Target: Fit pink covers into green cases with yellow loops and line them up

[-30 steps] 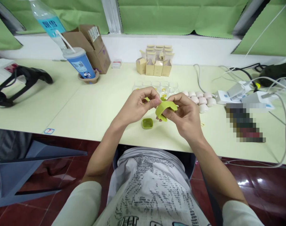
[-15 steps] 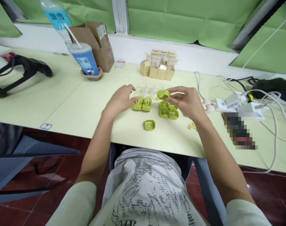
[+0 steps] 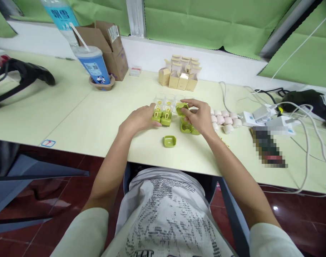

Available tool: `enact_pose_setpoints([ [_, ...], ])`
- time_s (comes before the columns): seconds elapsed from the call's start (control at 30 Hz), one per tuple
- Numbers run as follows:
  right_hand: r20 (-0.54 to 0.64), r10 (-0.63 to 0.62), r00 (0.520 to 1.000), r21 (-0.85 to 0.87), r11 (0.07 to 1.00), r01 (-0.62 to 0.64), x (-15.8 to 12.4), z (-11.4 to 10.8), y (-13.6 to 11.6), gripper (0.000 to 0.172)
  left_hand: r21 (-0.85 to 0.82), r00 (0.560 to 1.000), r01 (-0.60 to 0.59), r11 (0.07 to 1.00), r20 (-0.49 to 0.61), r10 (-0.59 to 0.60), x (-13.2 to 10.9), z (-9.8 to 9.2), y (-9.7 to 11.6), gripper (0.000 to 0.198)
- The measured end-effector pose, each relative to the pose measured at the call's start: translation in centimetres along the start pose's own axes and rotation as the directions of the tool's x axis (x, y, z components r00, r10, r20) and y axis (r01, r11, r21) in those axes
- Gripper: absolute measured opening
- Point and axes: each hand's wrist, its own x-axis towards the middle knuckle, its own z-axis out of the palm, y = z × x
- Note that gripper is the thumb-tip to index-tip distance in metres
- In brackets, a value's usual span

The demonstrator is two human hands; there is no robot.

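Note:
My right hand [image 3: 199, 116] pinches a hollow green plastic cap [image 3: 181, 109] between thumb and fingers, raised over several open green cups [image 3: 186, 126], which it partly hides. My left hand [image 3: 140, 119] lies against the left side of several green pieces with yellow loops [image 3: 165, 120], its fingers behind and thumb in front, closed round the left ones. A single open green cup [image 3: 169, 141] stands apart, nearer the front edge. Clear plastic cups with yellow smiley marks [image 3: 168, 101] sit just behind the green pieces.
Pale pink and white rounded pieces [image 3: 224, 119] lie right of my right hand, near a power strip [image 3: 248, 119] with white cables. Small open cardboard boxes [image 3: 179, 78] stand behind. A blue drink cup [image 3: 94, 67] and a brown carton [image 3: 117, 57] are at back left.
My left hand has come down and in against the looped green pieces. My right hand has moved left with the green cap, now tilted, uncovering the pink and white pieces.

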Motion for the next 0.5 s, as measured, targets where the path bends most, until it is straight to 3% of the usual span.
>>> enact_pose_setpoints([
  [0.1,0.090,0.070,0.993,0.247,0.965,-0.090,-0.1,-0.9,0.9,0.054,0.036,1.000,0.018,0.999,0.001,-0.018,0.1,0.1,-0.2,0.081],
  [0.17,0.117,0.031,0.993,0.254,0.965,-0.060,-0.2,-1.3,1.4,0.057,0.055,0.999,0.040,0.998,-0.002,-0.040,0.1,0.2,-0.2,0.081],
  [0.23,0.089,-0.069,0.994,0.080,0.995,0.061,-0.2,-1.3,1.8,0.052,0.059,0.999,0.043,0.997,-0.015,-0.042,0.1,0.2,-0.3,0.079],
  [0.33,0.069,-0.208,0.976,-0.245,0.945,0.218,-0.3,-0.9,1.7,0.039,0.030,0.999,0.001,1.000,-0.043,0.000,0.2,0.3,-0.3,0.072],
  [0.5,0.203,-0.212,0.956,-0.575,0.764,0.292,-0.6,0.4,0.8,0.033,-0.030,0.997,-0.054,0.998,-0.056,0.052,0.4,0.4,-0.4,0.064],
])
